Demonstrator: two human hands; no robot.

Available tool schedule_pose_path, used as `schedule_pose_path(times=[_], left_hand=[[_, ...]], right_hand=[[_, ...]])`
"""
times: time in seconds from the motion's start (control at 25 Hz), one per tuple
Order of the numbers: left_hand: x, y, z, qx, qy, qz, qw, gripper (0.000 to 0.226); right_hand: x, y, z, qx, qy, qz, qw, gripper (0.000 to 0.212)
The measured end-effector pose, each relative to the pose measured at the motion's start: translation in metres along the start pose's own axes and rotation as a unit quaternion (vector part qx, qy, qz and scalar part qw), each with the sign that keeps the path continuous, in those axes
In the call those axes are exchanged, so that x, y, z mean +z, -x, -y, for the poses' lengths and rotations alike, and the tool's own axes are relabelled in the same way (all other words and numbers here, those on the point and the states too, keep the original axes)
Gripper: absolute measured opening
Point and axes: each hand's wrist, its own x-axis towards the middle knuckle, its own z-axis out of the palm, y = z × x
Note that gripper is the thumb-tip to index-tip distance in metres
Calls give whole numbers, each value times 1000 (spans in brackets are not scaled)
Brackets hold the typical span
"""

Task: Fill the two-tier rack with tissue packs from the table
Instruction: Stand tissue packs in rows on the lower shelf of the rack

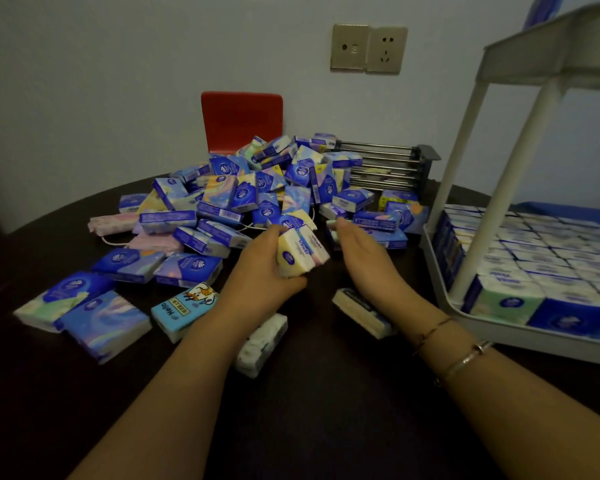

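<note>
Tissue packs (pixel 303 252), two or three held together as a small stack, sit in the left hand (pixel 262 268), whose grip is curled round them from the side, above the dark table (pixel 326 410). The right hand (pixel 359 247) reaches beside them with fingers extended toward the near edge of the pile (pixel 257 195); whether its fingertips hold a pack cannot be told. The pile of loose packs covers the table's far centre and left. Single packs lie close by: a light-blue "Hello" pack (pixel 184 308) left of the left forearm, a white pack (pixel 262 344) between the forearms, another (pixel 361 311) under the right wrist. The two-tier rack (pixel 465 202) stands at right, lower tier packed with upright rows. Behind the pile: a red chair back (pixel 241 121), a metal bar rack (pixel 388 164), wall sockets (pixel 368 48).
</note>
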Motion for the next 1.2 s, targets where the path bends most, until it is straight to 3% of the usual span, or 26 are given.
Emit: schedule_pose_path(times=[0.16, 0.28, 0.44, 0.6, 0.68, 0.76, 0.88, 0.96, 1.04, 1.12, 1.2], left_hand=[[-1, 2, -2, -13, 5, -24, 1000, 52], [-2, 2, -2, -23, 15, -49, 998, 50], [-2, 1, -3, -17, 1, -38, 999, 54], [-2, 1, -4, -16, -7, -38, 999, 55], [-3, 1, -5, -22, -7, -40, 999, 57], [-4, 2, -6, -27, -7, -40, 999, 58], [-5, 3, -8, -15, -10, -49, 999, 60], [-6, 3, -11, -2, -7, -66, 998, 61], [-10, 2, -18, -6, 21, -98, 995, 59], [-13, 4, -30, -16, 69, -132, 989, 57], [-14, 8, -43, -11, 125, -144, 982, 59]], right_hand=[[1, -7, -19, -3, 162, 42, 986, 53], [-1, 0, -14, -26, 201, -40, 978, 37], [1, 12, -5, -46, 299, -58, 951, 36], [1, 6, -8, 36, 306, 5, 951, 46], [1, 4, -8, 49, 279, 28, 959, 41], [2, 4, -7, 16, 276, 3, 961, 27], [-1, 7, -8, -8, 198, -17, 980, 31], [-8, 5, 0, 10, 56, -37, 998, 41], [-20, 4, 21, 30, -115, -47, 992, 48], [-34, 9, 47, 16, -227, 0, 974, 51], [-46, 23, 65, -19, -270, 67, 960, 52]])
